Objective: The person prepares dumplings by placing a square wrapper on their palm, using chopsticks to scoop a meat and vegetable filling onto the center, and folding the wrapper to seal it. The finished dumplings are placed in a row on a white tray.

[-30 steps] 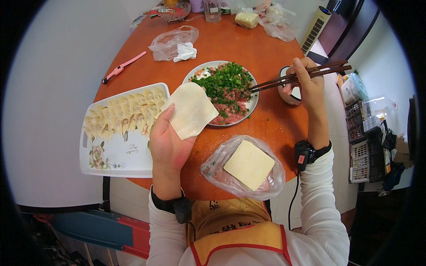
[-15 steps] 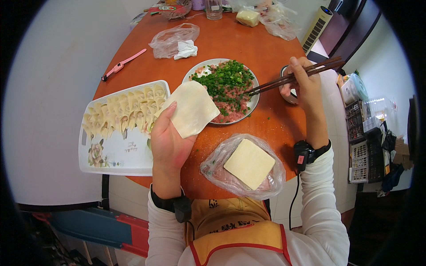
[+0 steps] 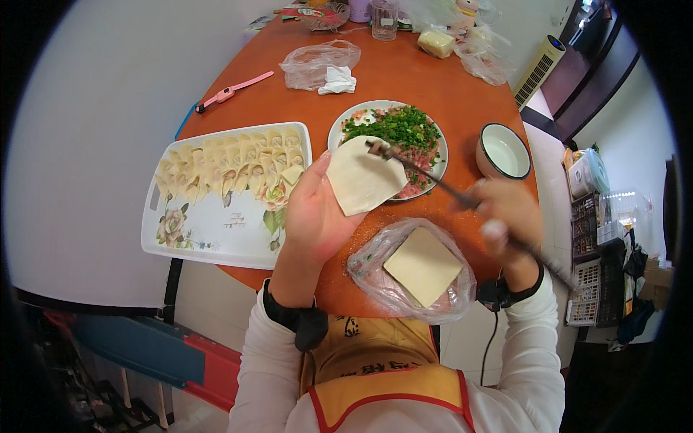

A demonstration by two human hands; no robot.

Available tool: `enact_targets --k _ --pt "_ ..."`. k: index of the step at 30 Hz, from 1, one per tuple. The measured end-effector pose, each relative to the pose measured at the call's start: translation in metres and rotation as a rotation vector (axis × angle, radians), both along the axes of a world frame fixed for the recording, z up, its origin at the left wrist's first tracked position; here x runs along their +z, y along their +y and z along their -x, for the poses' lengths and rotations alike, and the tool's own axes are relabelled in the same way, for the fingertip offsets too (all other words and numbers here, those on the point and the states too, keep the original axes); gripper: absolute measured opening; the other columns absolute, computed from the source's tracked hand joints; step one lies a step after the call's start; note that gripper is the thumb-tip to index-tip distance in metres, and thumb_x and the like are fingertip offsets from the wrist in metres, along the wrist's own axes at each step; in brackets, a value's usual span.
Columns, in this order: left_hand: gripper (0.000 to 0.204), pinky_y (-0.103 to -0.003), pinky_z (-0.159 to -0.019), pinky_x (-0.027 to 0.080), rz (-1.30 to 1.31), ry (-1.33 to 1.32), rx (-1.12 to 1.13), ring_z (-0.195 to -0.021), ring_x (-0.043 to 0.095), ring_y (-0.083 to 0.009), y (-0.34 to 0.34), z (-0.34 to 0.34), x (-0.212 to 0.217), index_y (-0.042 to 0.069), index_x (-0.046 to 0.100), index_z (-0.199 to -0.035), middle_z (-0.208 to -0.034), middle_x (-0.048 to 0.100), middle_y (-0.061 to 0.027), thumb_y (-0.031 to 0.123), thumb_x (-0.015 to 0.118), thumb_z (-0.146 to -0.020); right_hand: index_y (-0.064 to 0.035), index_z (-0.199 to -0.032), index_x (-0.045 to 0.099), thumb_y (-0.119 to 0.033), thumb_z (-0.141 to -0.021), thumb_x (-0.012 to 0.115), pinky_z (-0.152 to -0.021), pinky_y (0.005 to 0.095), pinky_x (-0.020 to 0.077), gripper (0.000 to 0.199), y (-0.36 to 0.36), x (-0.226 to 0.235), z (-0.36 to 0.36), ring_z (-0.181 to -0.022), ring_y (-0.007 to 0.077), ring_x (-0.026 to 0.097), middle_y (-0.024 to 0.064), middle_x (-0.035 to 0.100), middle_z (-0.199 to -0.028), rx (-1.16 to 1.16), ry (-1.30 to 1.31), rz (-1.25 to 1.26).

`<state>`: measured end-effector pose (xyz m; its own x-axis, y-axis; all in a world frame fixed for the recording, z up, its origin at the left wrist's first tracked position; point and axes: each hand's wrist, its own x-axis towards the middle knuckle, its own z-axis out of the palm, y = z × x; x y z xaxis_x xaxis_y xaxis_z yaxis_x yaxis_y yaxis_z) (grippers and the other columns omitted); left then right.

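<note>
My left hand is palm up and holds a pale square dumpling wrapper over the table's near edge. My right hand, blurred, grips dark chopsticks whose tips rest on the wrapper's top edge with a small lump of filling. Just behind the wrapper stands a plate of minced meat and chopped greens. A stack of square wrappers lies in an open plastic bag between my forearms.
A white flowered tray at my left carries several folded dumplings. A white bowl sits right of the plate. Farther back lie a crumpled bag with tissue, a pink watch, a glass and more bags.
My right hand has swung from beside the bowl down and toward me, bringing the chopstick tips off the plate onto the wrapper. The left hand with the wrapper stayed almost still.
</note>
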<state>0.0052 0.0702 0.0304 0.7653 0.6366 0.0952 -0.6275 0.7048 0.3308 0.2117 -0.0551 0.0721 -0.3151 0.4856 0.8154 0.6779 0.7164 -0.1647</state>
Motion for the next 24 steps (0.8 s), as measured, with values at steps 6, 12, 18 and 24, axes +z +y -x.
enact_targets --k 6,12,18,24 --pt "0.050 -0.045 -0.109 0.027 0.035 0.038 0.023 -0.127 0.040 -0.0313 -0.004 -0.003 0.006 -0.007 0.032 -0.134 -0.135 0.042 -0.0203 0.029 0.029 -0.099 -0.0025 -0.084 0.056 -0.009 -0.066 0.071 -0.052 0.0299 0.0508 0.024 0.008 -0.019 0.021 -0.069 0.0236 0.061 0.0112 0.059 -0.088 0.080 -0.312 -0.220" --pt "0.050 -0.045 -0.109 0.029 0.068 0.038 0.032 -0.126 0.041 -0.0322 -0.002 -0.001 0.002 -0.008 0.031 -0.133 -0.134 0.043 -0.0223 0.028 0.029 -0.099 -0.0029 -0.089 0.053 -0.007 -0.068 0.068 -0.052 0.0304 0.0509 0.027 -0.011 -0.015 0.024 -0.069 0.0239 0.062 0.0117 0.059 -0.090 0.061 -0.325 -0.118" --pt "0.050 -0.045 -0.108 0.031 0.051 0.051 0.070 -0.126 0.041 -0.0324 -0.002 0.000 0.002 -0.009 0.031 -0.133 -0.134 0.042 -0.0228 0.027 0.030 -0.099 -0.0012 -0.087 0.054 -0.008 -0.066 0.071 -0.051 0.0303 0.0498 0.028 -0.032 0.000 0.023 -0.066 0.0249 0.061 0.0134 0.059 -0.089 0.080 -0.284 -0.043" --pt "0.048 -0.044 -0.108 0.031 0.043 0.029 0.051 -0.125 0.042 -0.0312 -0.002 0.000 0.000 -0.007 0.032 -0.133 -0.133 0.044 -0.0207 0.028 0.031 -0.099 -0.0014 -0.085 0.055 -0.011 -0.067 0.073 -0.051 0.0299 0.0490 0.027 -0.016 0.010 0.028 -0.067 0.0251 0.060 0.0126 0.059 -0.089 -0.042 -0.324 -0.183"
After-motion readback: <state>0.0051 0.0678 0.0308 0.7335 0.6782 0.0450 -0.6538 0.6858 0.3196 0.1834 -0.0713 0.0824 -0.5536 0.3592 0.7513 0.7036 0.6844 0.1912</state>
